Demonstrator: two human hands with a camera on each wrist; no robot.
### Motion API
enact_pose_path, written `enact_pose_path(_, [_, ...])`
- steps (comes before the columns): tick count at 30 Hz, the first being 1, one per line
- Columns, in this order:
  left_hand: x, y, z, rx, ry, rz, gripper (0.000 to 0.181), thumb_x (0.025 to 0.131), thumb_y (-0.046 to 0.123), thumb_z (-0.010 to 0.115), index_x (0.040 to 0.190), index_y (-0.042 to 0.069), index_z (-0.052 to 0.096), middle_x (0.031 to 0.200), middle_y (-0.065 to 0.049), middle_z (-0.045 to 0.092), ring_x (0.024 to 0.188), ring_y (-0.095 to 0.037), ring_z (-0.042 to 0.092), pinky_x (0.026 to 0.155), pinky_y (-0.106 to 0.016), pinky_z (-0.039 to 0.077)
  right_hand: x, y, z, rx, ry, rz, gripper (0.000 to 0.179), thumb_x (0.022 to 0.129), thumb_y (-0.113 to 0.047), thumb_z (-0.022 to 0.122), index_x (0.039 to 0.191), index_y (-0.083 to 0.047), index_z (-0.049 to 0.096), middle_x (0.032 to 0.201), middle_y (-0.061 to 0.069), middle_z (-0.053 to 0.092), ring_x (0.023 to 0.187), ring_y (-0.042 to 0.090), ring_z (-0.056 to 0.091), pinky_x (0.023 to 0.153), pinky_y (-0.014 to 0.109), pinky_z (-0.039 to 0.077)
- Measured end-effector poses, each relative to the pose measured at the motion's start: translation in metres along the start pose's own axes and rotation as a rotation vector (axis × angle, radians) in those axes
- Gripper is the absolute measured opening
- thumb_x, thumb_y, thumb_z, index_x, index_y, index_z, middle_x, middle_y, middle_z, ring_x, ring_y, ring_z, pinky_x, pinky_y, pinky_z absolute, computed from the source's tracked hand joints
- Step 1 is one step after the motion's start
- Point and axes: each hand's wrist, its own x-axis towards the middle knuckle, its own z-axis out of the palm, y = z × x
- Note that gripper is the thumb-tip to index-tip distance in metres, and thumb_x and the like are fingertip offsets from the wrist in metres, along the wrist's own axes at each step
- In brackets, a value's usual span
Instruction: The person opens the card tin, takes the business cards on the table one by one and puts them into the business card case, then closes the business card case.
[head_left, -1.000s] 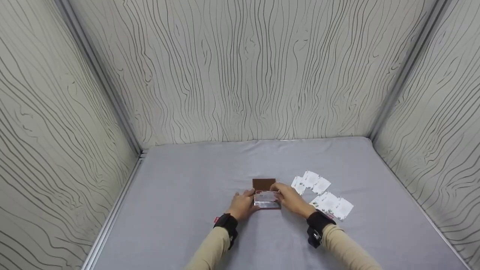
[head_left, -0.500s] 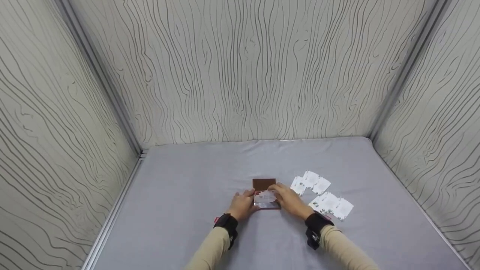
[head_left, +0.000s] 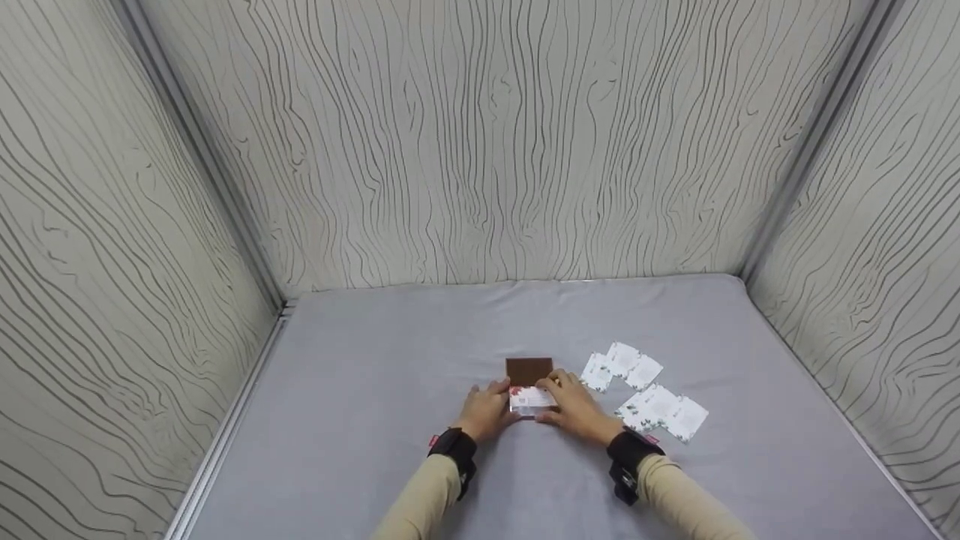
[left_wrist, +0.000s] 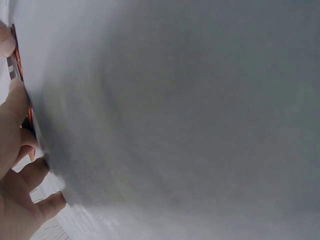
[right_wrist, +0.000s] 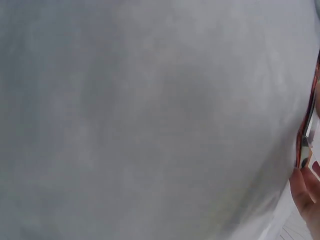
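Note:
An opened brown card case [head_left: 529,370] lies on the cloth in front of the person, its lid folded back on the far side. In its shiny near half is a white card [head_left: 530,398] with red decoration. My left hand [head_left: 483,412] grips the case's left side; the left wrist view catches the thumb and fingers along its reddish edge [left_wrist: 18,62]. On the right side, my right hand [head_left: 577,412] holds the case, thumb at the near corner and fingers over the card's right part. The right wrist view has fingertips [right_wrist: 300,186] right at the case's end [right_wrist: 304,142].
Several white cards with green leaf prints lie to the right in two groups, a far one [head_left: 622,360] and a nearer one [head_left: 663,409]. Grey cloth [head_left: 375,360] covers the table. Wood-grain patterned panels [head_left: 480,150] stand at the back and sides.
The card, earlier tilted under the right fingers, has settled lower into the case. My right hand has shifted slightly nearer, its thumb now at the case's near right corner. The left hand stays put.

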Motion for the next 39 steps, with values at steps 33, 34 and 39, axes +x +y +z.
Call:
enact_pose_path(33, [0.001, 0.0009, 0.0029, -0.009, 0.005, -0.007, 0.051, 0.093, 0.035, 0.069, 0.127, -0.002, 0.064, 0.139, -0.011, 0.056, 0.126, -0.03, 0.055, 0.103, -0.057, 0.041, -0.0033, -0.0059, -0.0009, -0.055, -0.058, -0.03, 0.054, 0.085, -0.026, 0.077, 0.125, 0.008, 0.063, 0.117, 0.018, 0.055, 0.105, 0.036, 0.049, 0.089, 0.051, 0.044])
enact_pose_path(34, [0.001, 0.0008, 0.003, -0.017, 0.006, -0.008, 0.051, 0.093, 0.035, 0.069, 0.128, -0.002, 0.063, 0.139, -0.011, 0.056, 0.126, -0.03, 0.055, 0.103, -0.057, 0.041, -0.0032, -0.0059, -0.0009, -0.055, -0.056, -0.036, 0.053, 0.084, -0.025, 0.077, 0.124, 0.008, 0.064, 0.116, 0.018, 0.055, 0.104, 0.036, 0.049, 0.089, 0.051, 0.044])
enact_pose_path(39, [-0.0005, 0.0007, 0.0014, -0.039, 0.004, -0.019, 0.051, 0.093, 0.034, 0.07, 0.128, -0.002, 0.063, 0.14, -0.012, 0.056, 0.127, -0.03, 0.054, 0.104, -0.058, 0.039, -0.0007, -0.0072, -0.0037, -0.06, -0.058, -0.073, 0.033, 0.083, -0.023, 0.079, 0.104, 0.001, 0.071, 0.112, 0.017, 0.057, 0.099, 0.034, 0.051, 0.083, 0.05, 0.046])
